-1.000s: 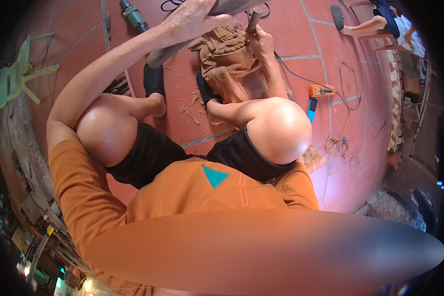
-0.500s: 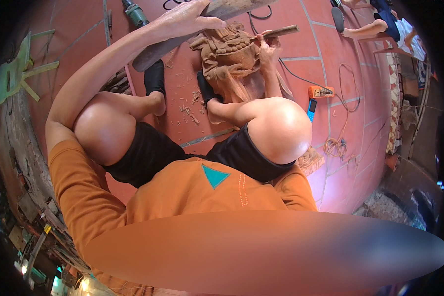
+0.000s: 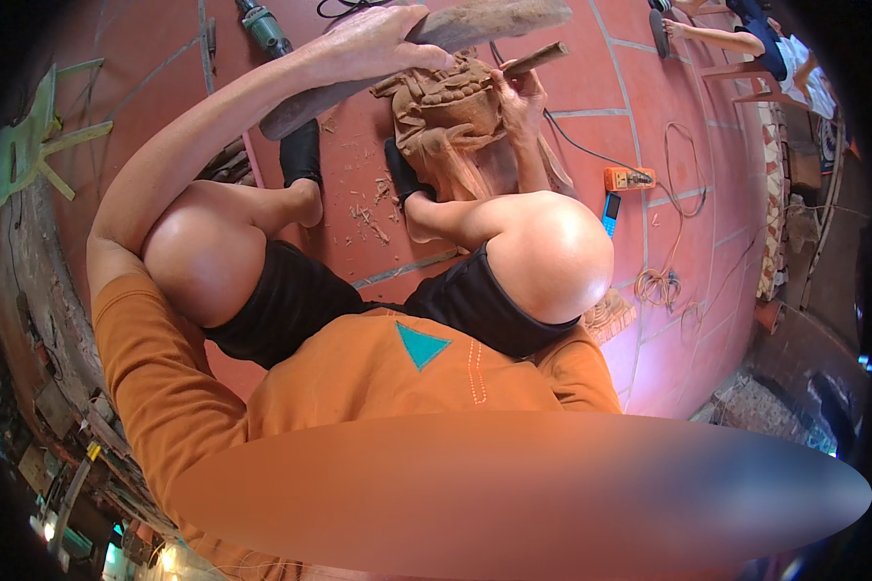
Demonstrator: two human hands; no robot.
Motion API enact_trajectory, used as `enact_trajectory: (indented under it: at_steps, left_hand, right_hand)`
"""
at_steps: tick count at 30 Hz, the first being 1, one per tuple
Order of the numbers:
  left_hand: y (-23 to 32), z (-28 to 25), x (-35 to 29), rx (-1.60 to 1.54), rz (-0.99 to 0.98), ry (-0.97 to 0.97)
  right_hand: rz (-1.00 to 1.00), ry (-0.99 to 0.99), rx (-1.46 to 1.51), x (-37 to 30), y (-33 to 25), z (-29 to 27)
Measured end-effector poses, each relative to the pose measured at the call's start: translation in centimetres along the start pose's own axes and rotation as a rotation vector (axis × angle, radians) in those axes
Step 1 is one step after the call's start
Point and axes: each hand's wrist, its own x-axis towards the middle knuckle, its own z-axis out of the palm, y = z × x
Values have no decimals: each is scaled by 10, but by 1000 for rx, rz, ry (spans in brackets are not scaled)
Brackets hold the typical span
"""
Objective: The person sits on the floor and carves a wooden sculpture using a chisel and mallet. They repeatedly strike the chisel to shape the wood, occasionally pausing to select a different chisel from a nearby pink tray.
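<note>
A brown wood carving (image 3: 446,116) with rounded, layered relief stands on the floor in front of my feet. My left hand (image 3: 383,44) grips a long grey wooden club (image 3: 494,24), which slants above the carving's left and far side. At the carving's right edge, my right hand (image 3: 521,102) is closed around a carving chisel (image 3: 538,60) whose round wooden handle points up to the right. The chisel's blade is too small and covered to make out. Wood shavings (image 3: 370,218) lie scattered between my feet.
A green power tool (image 3: 264,27) lies at the far left. To the right are an orange socket box (image 3: 630,179), a blue phone (image 3: 610,213), a coiled cord (image 3: 657,287) and a carved wood block (image 3: 607,315). A green chair (image 3: 44,145) is at left; another person (image 3: 746,44) sits far right.
The club in my left hand has come lower and to the right, nearer the chisel handle. The chisel and my right hand have shifted slightly left, and the handle tilts up a little more.
</note>
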Motion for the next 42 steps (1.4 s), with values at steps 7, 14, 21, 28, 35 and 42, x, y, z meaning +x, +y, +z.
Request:
enact_trajectory:
  at_steps: [7,14,21,28,35,42]
  left_hand:
    - [3,-5,0,-67,-87,-107]
    - [-10,11,12,171,203,163]
    - [-7,26,19,241,347,278]
    - [-6,26,14,385,161,86]
    - [-1,25,9,244,293,195]
    - [-20,34,23,397,216,167]
  right_hand:
    - [-163,1,-459,-1,-5,2]
    - [-283,53,-465,-4,-4,9]
    - [-371,25,-587,-5,-7,8]
    - [-345,2,-540,-10,-14,13]
    - [-341,4,-561,-9,-8,11]
    - [-324,51,-480,-11,4,11]
